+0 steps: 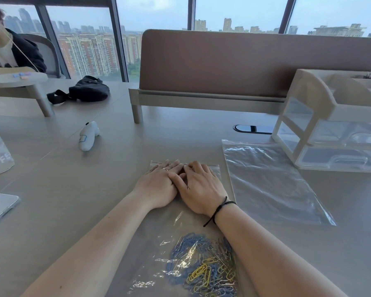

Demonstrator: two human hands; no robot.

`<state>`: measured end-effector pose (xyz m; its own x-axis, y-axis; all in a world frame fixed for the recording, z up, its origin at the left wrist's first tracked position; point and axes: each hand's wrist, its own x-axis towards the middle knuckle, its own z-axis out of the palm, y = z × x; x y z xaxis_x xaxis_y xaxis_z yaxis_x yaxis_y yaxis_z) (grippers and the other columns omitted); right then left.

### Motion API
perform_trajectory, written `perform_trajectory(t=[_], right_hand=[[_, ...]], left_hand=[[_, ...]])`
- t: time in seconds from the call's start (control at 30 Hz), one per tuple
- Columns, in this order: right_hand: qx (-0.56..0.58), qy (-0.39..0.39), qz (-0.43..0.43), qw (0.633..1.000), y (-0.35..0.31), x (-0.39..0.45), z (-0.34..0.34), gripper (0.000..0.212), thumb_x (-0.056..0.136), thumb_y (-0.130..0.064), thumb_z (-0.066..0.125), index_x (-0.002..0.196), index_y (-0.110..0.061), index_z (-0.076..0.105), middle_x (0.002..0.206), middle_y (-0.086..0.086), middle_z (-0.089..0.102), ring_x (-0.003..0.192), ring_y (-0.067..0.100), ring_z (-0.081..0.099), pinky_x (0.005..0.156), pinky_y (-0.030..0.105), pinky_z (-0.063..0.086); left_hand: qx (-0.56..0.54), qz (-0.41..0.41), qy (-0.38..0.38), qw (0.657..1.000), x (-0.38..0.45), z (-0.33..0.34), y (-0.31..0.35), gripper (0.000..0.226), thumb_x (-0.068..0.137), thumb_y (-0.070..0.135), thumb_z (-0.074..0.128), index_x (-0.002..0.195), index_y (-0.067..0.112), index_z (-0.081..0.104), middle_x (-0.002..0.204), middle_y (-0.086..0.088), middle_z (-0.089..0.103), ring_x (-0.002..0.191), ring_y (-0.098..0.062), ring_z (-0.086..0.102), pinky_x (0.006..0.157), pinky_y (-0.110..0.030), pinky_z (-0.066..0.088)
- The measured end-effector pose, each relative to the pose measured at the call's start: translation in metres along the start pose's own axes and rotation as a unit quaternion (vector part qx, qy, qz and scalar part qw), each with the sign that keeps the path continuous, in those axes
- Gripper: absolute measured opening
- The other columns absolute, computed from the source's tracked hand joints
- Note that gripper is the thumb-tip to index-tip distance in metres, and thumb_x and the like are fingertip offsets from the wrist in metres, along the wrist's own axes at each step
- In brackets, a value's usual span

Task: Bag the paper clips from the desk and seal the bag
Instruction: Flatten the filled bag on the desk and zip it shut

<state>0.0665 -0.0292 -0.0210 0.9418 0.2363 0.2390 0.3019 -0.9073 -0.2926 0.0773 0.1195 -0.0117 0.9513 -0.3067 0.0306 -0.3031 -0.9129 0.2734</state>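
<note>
An office high up in a city: a long shared desk (pixel 180 133) with a divider screen (pixel 255 61), a drawer organiser (pixel 308 116) at right, towers beyond the far windows (pixel 90 39).

We are stretching both forearms toward mid-frame, left hand (pixel 156 187) lying flat, fingers straight, right hand (pixel 201 187) beside it, thumb overlapping, fingers slightly bent.

Both hands (pixel 180 185) are hiding the bag's (pixel 159 243) seal; the frame's edge is cutting off the paper clips (pixel 204 266).
</note>
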Motion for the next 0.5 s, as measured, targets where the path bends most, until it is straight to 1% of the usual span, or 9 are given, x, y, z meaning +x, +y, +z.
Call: perform_trajectory(t=[0.17,0.3,0.43,0.5], right_hand=[[0.005,-0.004,-0.001,1.000,-0.0001,-0.0007,-0.0005,0.071,0.090,-0.076,0.015,0.113,-0.024,0.058,0.122,-0.002,0.052,0.120,0.021,0.046,0.105,0.035,0.036],[0.013,-0.007,0.001,1.000,-0.0006,-0.0006,-0.0022,0.071,0.090,-0.076,0.016,0.120,-0.025,0.057,0.125,-0.003,0.051,0.123,0.021,0.044,0.104,0.034,0.037],[0.006,-0.010,0.000,1.000,-0.0010,-0.0006,-0.0033,0.073,0.090,-0.075,0.015,0.119,-0.024,0.060,0.125,-0.003,0.051,0.124,0.021,0.043,0.103,0.035,0.038],[0.004,-0.015,-0.002,1.000,-0.0011,-0.0006,-0.0036,0.074,0.091,-0.074,0.014,0.119,-0.024,0.060,0.125,-0.003,0.050,0.124,0.021,0.043,0.104,0.035,0.037]], left_hand=[[-0.014,0.000,0.003,1.000,-0.0012,0.0004,-0.0008,0.052,0.105,0.049,0.027,0.155,0.037,0.024,0.164,0.015,0.017,0.152,-0.008,0.008,0.123,-0.030,0.007],[0.014,0.001,0.009,1.000,-0.0015,0.0007,-0.0021,0.053,0.102,0.050,0.029,0.154,0.041,0.023,0.164,0.016,0.014,0.153,-0.011,0.003,0.124,-0.033,0.009],[0.022,0.004,0.000,1.000,-0.0006,-0.0005,0.0000,0.052,0.102,0.052,0.028,0.153,0.043,0.024,0.164,0.016,0.014,0.153,-0.012,0.002,0.124,-0.035,0.010],[0.024,0.003,-0.006,1.000,-0.0006,-0.0015,0.0009,0.052,0.103,0.051,0.028,0.153,0.041,0.024,0.164,0.015,0.015,0.153,-0.013,0.001,0.124,-0.035,0.009]])
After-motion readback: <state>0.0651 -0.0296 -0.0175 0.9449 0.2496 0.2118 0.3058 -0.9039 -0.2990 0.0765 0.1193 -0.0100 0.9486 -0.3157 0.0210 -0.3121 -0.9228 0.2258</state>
